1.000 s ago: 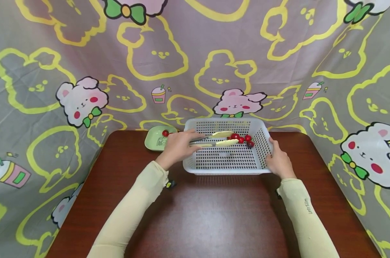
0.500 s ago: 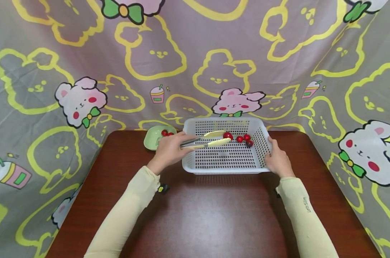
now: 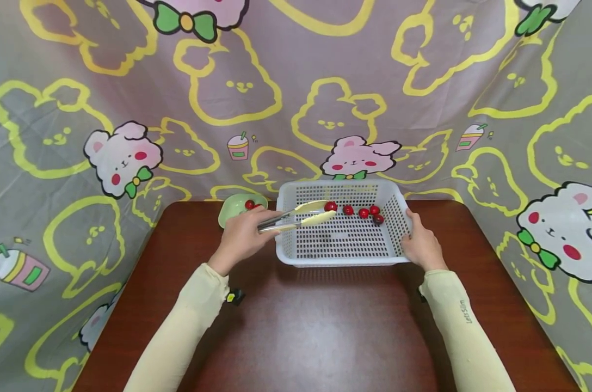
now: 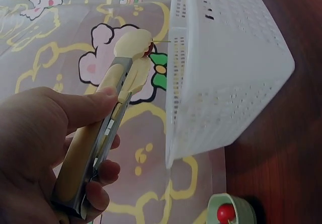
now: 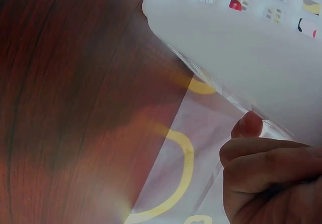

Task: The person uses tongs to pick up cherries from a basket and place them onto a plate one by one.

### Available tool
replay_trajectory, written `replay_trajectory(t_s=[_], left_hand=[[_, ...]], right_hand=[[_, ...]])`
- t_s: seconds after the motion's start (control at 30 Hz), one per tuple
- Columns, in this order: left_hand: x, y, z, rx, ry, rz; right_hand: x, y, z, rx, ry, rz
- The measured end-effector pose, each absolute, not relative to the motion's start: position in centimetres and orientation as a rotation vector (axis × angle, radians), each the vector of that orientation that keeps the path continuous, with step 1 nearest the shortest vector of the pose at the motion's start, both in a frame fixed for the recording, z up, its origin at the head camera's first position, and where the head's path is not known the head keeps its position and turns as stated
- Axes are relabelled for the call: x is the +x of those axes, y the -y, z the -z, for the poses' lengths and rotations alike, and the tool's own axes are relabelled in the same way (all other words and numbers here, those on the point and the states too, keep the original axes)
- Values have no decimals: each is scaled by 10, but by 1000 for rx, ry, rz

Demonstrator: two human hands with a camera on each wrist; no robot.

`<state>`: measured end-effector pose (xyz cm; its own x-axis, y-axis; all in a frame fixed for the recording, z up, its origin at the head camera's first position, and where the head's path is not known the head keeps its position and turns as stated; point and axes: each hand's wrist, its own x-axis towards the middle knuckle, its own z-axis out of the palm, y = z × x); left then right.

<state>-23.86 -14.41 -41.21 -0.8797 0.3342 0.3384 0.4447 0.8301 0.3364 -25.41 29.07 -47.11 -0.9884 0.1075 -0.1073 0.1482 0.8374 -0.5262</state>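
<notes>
My left hand [image 3: 241, 234] grips a pair of metal tongs [image 3: 318, 218] with cream tips, reaching over the left side of the white perforated basket [image 3: 345, 262]. Between the tips sits a red cherry [image 3: 331, 206]; its thin stem pokes out in the left wrist view, where the tongs [image 4: 95, 133] appear above the basket's rim. Several other cherries [image 3: 363, 213] lie inside the basket toward the back right. My right hand [image 3: 423, 246] holds the basket's right rim; in the right wrist view its curled fingers [image 5: 251, 156] are at the basket's edge.
Left of the basket stands a small green dish [image 3: 229, 211] with red cherries [image 3: 249, 204] in it, partly hidden behind my left hand. The brown wooden table [image 3: 296, 326] ends at a patterned cloth [image 3: 257, 98] hung behind and at both sides.
My left hand has moved left with the tongs, carrying one cherry away from the others in the basket toward its left side. My right hand stays on the rim.
</notes>
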Motion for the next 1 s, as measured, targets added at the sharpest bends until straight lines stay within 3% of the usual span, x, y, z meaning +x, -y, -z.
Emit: replay_trajectory(t_s=[1.0], left_hand=[[-222,218,417,-324,2775,570]], right_hand=[[-254,-290,470,202,-2948,834]])
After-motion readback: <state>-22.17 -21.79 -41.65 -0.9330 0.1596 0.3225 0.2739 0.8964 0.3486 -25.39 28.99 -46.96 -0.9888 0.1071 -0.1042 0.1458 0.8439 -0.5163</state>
